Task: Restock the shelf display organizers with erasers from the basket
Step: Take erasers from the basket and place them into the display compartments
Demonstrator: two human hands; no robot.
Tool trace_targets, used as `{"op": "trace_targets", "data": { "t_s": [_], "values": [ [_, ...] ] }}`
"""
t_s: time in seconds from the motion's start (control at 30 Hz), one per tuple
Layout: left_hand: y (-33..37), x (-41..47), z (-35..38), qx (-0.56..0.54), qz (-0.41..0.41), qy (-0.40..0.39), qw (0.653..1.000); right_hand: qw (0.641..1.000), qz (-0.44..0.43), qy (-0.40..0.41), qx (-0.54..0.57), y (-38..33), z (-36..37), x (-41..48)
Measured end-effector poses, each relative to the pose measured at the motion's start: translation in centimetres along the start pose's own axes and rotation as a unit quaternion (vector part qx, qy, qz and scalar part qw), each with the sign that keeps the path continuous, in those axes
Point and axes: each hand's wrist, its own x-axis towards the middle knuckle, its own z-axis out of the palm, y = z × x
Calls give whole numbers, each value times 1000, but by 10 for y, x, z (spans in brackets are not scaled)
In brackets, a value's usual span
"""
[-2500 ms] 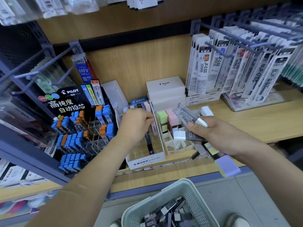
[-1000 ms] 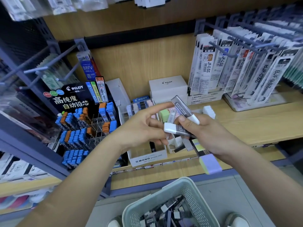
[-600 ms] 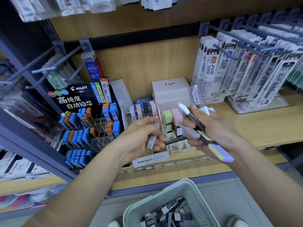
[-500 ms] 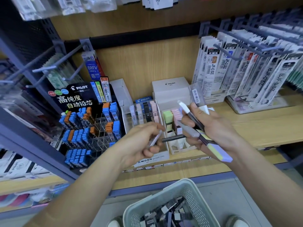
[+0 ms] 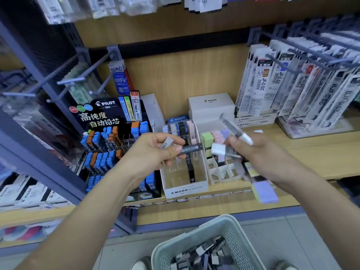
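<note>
Now, head view: slim barcode-labelled stick erasers. L grip [image 5: 155, 151] pinches 2, grey eraser [image 5: 168, 142] and black eraser [image 5: 191, 148], just above the MONO organizer [image 5: 185, 190], whose front cells have room. R grip [image 5: 253, 152] curls round a blurred eraser bunch [image 5: 217, 149], count unclear. More fill the basket [image 5: 230, 228] below the shelf [image 5: 311, 152] edge.

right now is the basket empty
No, the basket holds a heap of black, grey and white erasers.
</note>
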Motion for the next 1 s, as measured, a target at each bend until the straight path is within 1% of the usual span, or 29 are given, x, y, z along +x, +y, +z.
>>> {"op": "trace_targets", "data": {
  "t_s": [0.07,0.1,0.13,0.2,0.3,0.4,0.53,0.67,0.73,0.8,0.93,1.0],
  "values": [
    [2,0,-6,39,18,10,999,992,-3,-65,-107,3,3,1],
    [1,1,-8,62,24,10,998,985,-9,-102,-136,2,8,0],
    [1,1,-8,82,23,2,996,979,-18,-137,-150,2,12,0],
    [0,1,-8,95,9,-27,995,974,-32,-171,-146,2,22,0],
    [-5,-2,-1,84,-5,-65,994,983,-47,-146,-97,6,31,2],
    [-9,-3,4,91,5,-72,993,992,-48,-109,-33,8,34,7],
    [-7,-2,4,44,8,-51,998,991,-37,-127,13,9,34,9],
    [-4,-5,5,16,9,-77,997,989,-47,-135,22,6,31,8],
    [-3,-6,4,47,7,-103,994,989,-49,-138,21,6,30,9],
    [-6,-5,-1,101,15,-107,989,990,-40,-134,32,7,29,9],
    [-18,4,-16,241,34,-30,969,997,12,-79,9,18,21,15],
    [-27,7,-19,290,36,-12,956,998,32,-47,7,25,17,19]
  ]
}}
